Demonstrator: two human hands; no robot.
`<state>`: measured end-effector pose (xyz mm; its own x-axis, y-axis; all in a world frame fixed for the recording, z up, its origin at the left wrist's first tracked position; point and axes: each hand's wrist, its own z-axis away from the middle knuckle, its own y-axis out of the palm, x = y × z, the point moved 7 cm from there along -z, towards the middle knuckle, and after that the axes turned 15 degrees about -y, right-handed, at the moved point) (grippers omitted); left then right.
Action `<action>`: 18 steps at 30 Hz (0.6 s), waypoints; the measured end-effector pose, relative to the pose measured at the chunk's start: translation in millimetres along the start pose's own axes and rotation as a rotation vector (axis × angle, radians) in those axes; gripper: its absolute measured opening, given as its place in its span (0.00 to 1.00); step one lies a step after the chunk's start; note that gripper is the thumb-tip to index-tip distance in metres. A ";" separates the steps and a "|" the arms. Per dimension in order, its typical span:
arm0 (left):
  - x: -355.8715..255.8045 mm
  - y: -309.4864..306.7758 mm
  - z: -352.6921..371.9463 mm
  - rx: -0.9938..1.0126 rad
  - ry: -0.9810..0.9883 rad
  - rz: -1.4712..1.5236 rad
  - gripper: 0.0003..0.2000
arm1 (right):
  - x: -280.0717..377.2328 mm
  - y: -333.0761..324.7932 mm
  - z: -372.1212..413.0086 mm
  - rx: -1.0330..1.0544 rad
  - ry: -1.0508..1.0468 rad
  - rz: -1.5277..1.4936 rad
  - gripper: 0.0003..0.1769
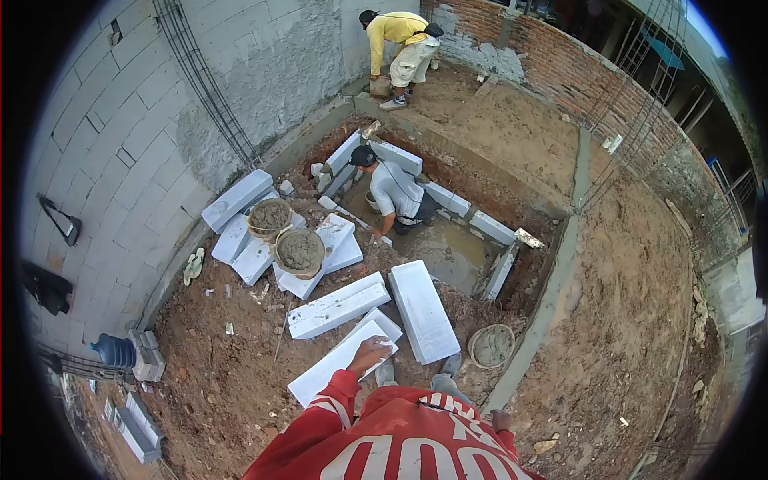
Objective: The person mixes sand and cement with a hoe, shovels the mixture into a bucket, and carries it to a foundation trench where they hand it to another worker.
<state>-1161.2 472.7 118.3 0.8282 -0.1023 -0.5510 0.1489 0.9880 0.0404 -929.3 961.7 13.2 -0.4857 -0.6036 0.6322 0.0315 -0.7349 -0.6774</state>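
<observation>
My left hand [370, 356] rests on the end of a long white block [332, 370] lying on the soil before me; its fingers curve over the block's edge. Close to my body at the lower right, my right hand [501, 422] hangs low beside my red sleeve, and its fingers are too small to make out. A wide white block [424, 310] lies just ahead of my feet, with another white block [339, 306] to its left. A bucket of mortar [492, 346] stands on the right, in front of my right hand.
A person in a grey shirt [395, 192] crouches in a muddy pit [448, 252] edged with white blocks. Two mortar buckets [299, 252] sit on piled blocks. A person in yellow [396, 36] bends at the back. A concrete beam [552, 296] runs along the right.
</observation>
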 end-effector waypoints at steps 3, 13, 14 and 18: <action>-167.1 71.2 98.6 0.363 0.402 0.087 0.26 | 1.3 -7.9 -6.7 -0.051 0.012 -0.036 0.24; -263.5 196.6 409.2 2.071 0.990 0.660 0.47 | 19.3 -24.1 7.4 -0.239 0.152 -0.100 0.16; -268.1 202.6 415.4 2.115 0.983 0.704 0.47 | 19.6 -22.8 11.7 -0.241 0.159 -0.086 0.16; -289.2 218.5 430.2 2.142 0.969 0.770 0.46 | -0.2 1.8 49.3 -0.239 0.178 -0.060 0.19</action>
<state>-1135.8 668.5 645.1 0.7058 0.7046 -0.0735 0.6730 -0.6345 0.3801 -886.1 945.2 30.4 -0.6265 -0.4823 0.6123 -0.1982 -0.6612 -0.7236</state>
